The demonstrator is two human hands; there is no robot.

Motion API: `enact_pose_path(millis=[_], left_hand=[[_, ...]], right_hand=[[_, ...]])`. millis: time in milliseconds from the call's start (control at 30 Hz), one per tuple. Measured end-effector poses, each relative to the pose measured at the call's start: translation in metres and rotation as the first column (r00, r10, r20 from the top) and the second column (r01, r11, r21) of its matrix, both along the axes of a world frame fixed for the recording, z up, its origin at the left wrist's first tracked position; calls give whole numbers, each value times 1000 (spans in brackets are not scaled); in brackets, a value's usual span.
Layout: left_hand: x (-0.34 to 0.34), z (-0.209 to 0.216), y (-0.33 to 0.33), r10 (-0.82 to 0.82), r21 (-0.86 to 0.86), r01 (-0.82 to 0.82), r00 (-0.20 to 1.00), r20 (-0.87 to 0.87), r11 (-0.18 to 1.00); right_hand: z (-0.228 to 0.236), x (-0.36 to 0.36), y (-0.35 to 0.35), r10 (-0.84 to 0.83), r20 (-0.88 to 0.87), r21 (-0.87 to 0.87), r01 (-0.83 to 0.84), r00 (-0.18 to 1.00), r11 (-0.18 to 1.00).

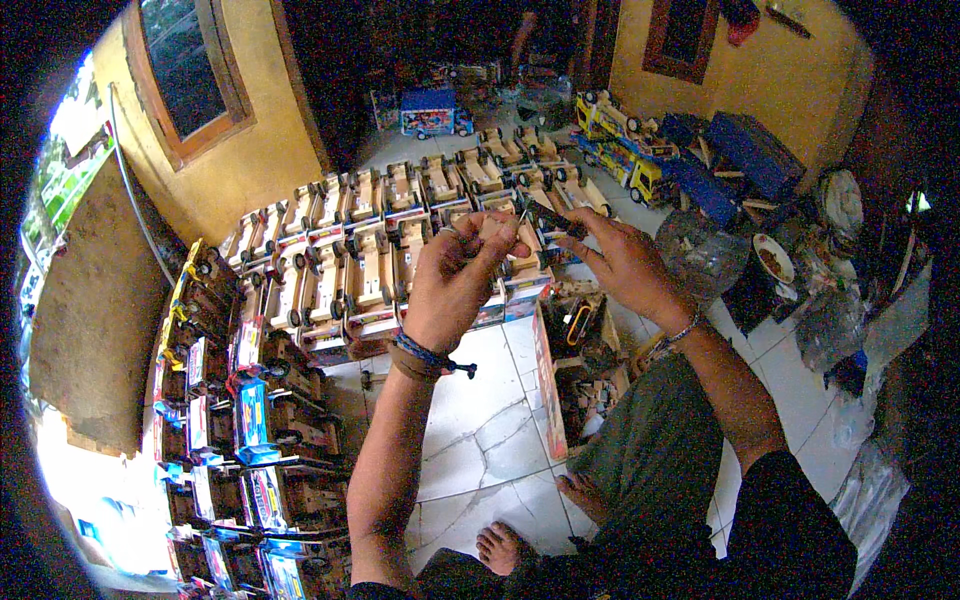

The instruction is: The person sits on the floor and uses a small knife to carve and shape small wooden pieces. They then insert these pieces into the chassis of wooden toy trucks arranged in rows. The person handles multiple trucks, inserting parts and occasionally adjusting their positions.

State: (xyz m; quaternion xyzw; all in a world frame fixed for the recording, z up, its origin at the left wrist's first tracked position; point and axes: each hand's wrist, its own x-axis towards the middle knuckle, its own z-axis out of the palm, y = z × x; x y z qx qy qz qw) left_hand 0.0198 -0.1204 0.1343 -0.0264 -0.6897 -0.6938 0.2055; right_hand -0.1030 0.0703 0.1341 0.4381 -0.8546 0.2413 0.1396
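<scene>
My left hand (462, 275) is raised in the middle of the view, its fingers pinched together. A small, thin, pale piece seems to stick out at the fingertips, too small to name. Close by on its right, my right hand (630, 262) grips a short dark tool (548, 217) between thumb and fingers. The tool's tip comes up near the left fingertips; whether they touch I cannot tell. Beneath and beyond both hands, wooden toy trucks (370, 268) lie upside down in rows, black wheels upward.
More toy trucks (255, 420) stand packed along the left. A box (548, 385) of small pieces sits on the tiled floor beside my leg. Yellow toy trucks (620, 150) and blue truck bodies (755, 150) are piled at the far right. A bowl (773, 258) stands among plastic bags.
</scene>
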Motion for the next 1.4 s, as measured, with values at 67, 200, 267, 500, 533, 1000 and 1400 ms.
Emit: enact_pose_path(millis=[67,200,267,500,533,1000,1400], left_hand=[[4,3,-5,-3,-48,5,998,56,999],[9,8,-6,5,-107,3,998,70,994],[10,11,-7,-1,-141,11,997,72,990],[12,2,-10,-1,-182,1,1000,-2,983],[11,-1,-11,-7,-176,1,999,-31,984],[6,-13,-25,-26,-405,-6,997,-74,914],[7,-2,-17,47,-429,-49,999,-15,902]], right_hand=[[-3,-4,0,48,-79,-41,-52,996,998],[-9,-10,1,73,-118,-48,-79,990,996],[-10,-11,0,78,-124,-56,-85,989,995],[-4,-5,1,57,9,91,-57,998,994],[-4,-5,1,47,21,110,-50,999,993],[-10,-11,2,84,0,193,-83,996,978],[-9,-14,1,134,-86,168,-118,987,979]])
